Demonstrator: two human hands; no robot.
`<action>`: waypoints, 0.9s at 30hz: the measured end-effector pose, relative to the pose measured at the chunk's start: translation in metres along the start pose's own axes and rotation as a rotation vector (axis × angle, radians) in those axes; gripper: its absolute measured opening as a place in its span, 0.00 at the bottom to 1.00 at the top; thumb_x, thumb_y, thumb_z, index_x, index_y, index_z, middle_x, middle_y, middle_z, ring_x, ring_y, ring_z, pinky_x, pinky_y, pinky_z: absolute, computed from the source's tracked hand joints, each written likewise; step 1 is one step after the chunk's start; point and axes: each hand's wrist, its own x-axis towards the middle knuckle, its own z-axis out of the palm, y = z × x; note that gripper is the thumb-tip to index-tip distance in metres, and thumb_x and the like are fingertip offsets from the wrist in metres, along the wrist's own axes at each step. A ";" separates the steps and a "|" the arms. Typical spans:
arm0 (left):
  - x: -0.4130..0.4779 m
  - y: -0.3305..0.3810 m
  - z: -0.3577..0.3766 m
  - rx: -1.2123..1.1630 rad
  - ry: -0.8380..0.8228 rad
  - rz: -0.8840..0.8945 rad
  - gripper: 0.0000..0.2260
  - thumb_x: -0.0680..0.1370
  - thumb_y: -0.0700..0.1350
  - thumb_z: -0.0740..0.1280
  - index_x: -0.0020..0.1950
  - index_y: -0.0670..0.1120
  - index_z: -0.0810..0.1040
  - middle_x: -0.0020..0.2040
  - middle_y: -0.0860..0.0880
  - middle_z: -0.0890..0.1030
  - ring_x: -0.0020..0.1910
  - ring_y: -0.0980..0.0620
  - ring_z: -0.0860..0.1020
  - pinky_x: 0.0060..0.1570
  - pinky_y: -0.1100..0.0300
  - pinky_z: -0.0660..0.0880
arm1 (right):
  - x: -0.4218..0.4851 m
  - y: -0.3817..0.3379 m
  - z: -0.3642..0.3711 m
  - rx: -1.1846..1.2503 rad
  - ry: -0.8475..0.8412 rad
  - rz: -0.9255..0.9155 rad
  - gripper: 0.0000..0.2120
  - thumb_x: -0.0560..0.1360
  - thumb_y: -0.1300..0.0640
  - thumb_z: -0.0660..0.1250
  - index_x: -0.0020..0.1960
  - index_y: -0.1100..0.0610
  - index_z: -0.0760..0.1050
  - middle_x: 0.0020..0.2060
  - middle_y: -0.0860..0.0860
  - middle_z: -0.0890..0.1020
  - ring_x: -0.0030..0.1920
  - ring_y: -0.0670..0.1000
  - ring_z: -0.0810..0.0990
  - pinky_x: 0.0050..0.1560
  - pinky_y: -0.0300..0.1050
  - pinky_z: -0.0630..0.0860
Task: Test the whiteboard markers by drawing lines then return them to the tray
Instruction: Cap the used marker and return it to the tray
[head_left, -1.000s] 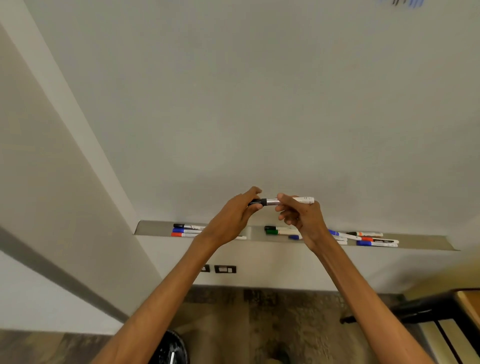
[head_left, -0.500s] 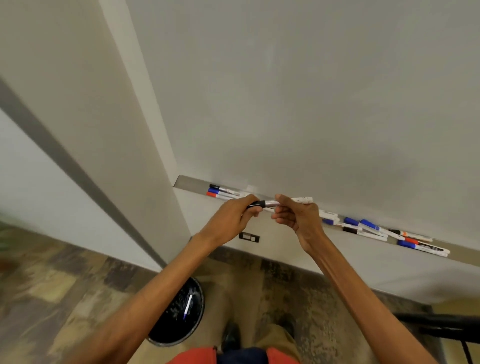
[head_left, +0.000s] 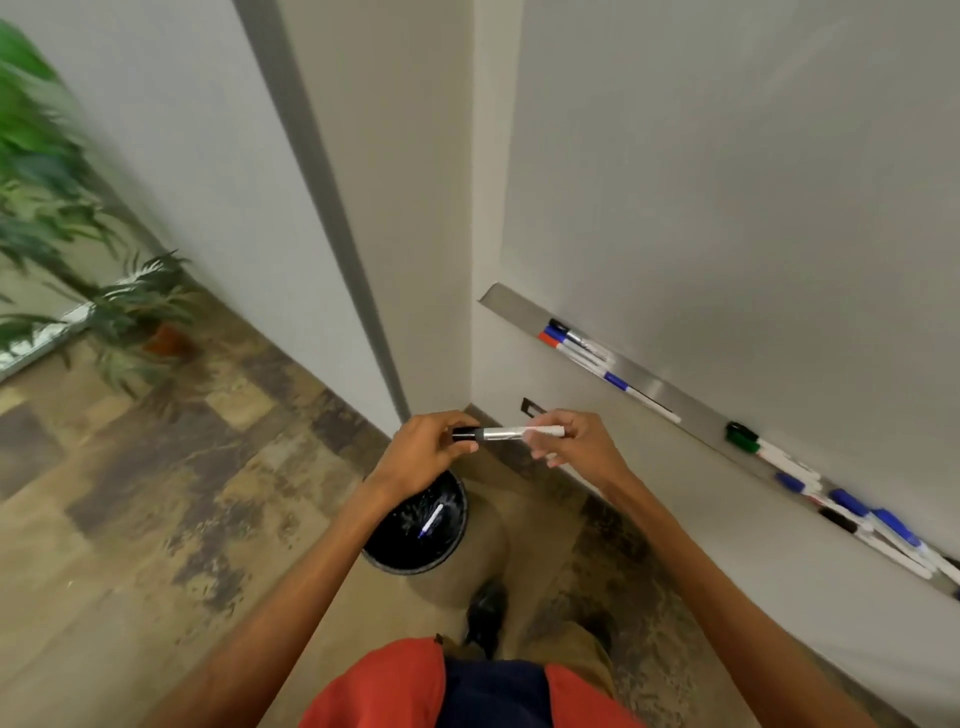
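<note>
I hold a black-capped white marker (head_left: 506, 432) level between both hands, away from the whiteboard (head_left: 727, 182). My left hand (head_left: 426, 454) pinches its black cap end. My right hand (head_left: 576, 441) holds the white barrel end, fingers blurred. The metal tray (head_left: 675, 400) runs along the board's lower edge to the right and carries several markers with black, blue, red and green caps. Directly below my hands stands a black waste bin (head_left: 415, 530) with one blue-tipped marker (head_left: 431, 519) lying inside.
A wall corner with a grey vertical strip (head_left: 322, 208) stands left of the board. A potted green plant (head_left: 78, 234) is at the far left on the patterned floor. My shoes and orange shirt show at the bottom.
My view has swung down and left, from the whiteboard to the floor and bin. Both hands kept hold of the marker and now hang over the bin instead of in front of the tray.
</note>
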 end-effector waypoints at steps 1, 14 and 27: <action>-0.006 -0.011 0.001 0.019 0.014 -0.059 0.09 0.77 0.50 0.72 0.57 0.56 0.81 0.49 0.59 0.84 0.47 0.60 0.80 0.52 0.57 0.77 | 0.010 0.004 0.008 -0.103 -0.066 -0.047 0.06 0.76 0.55 0.73 0.52 0.54 0.84 0.41 0.50 0.85 0.41 0.50 0.84 0.43 0.42 0.81; -0.055 -0.094 0.012 0.112 0.039 -0.515 0.23 0.75 0.48 0.74 0.68 0.47 0.76 0.62 0.47 0.81 0.62 0.47 0.79 0.58 0.51 0.76 | 0.083 0.017 0.093 -0.635 -0.435 -0.160 0.28 0.74 0.55 0.74 0.72 0.51 0.72 0.63 0.53 0.80 0.64 0.52 0.77 0.67 0.51 0.73; -0.039 -0.076 0.027 0.065 0.024 -0.415 0.17 0.79 0.47 0.69 0.67 0.47 0.76 0.64 0.49 0.80 0.60 0.51 0.79 0.59 0.52 0.77 | 0.071 0.028 0.081 -0.570 -0.326 -0.143 0.21 0.76 0.57 0.72 0.68 0.54 0.76 0.61 0.52 0.80 0.60 0.51 0.78 0.60 0.44 0.75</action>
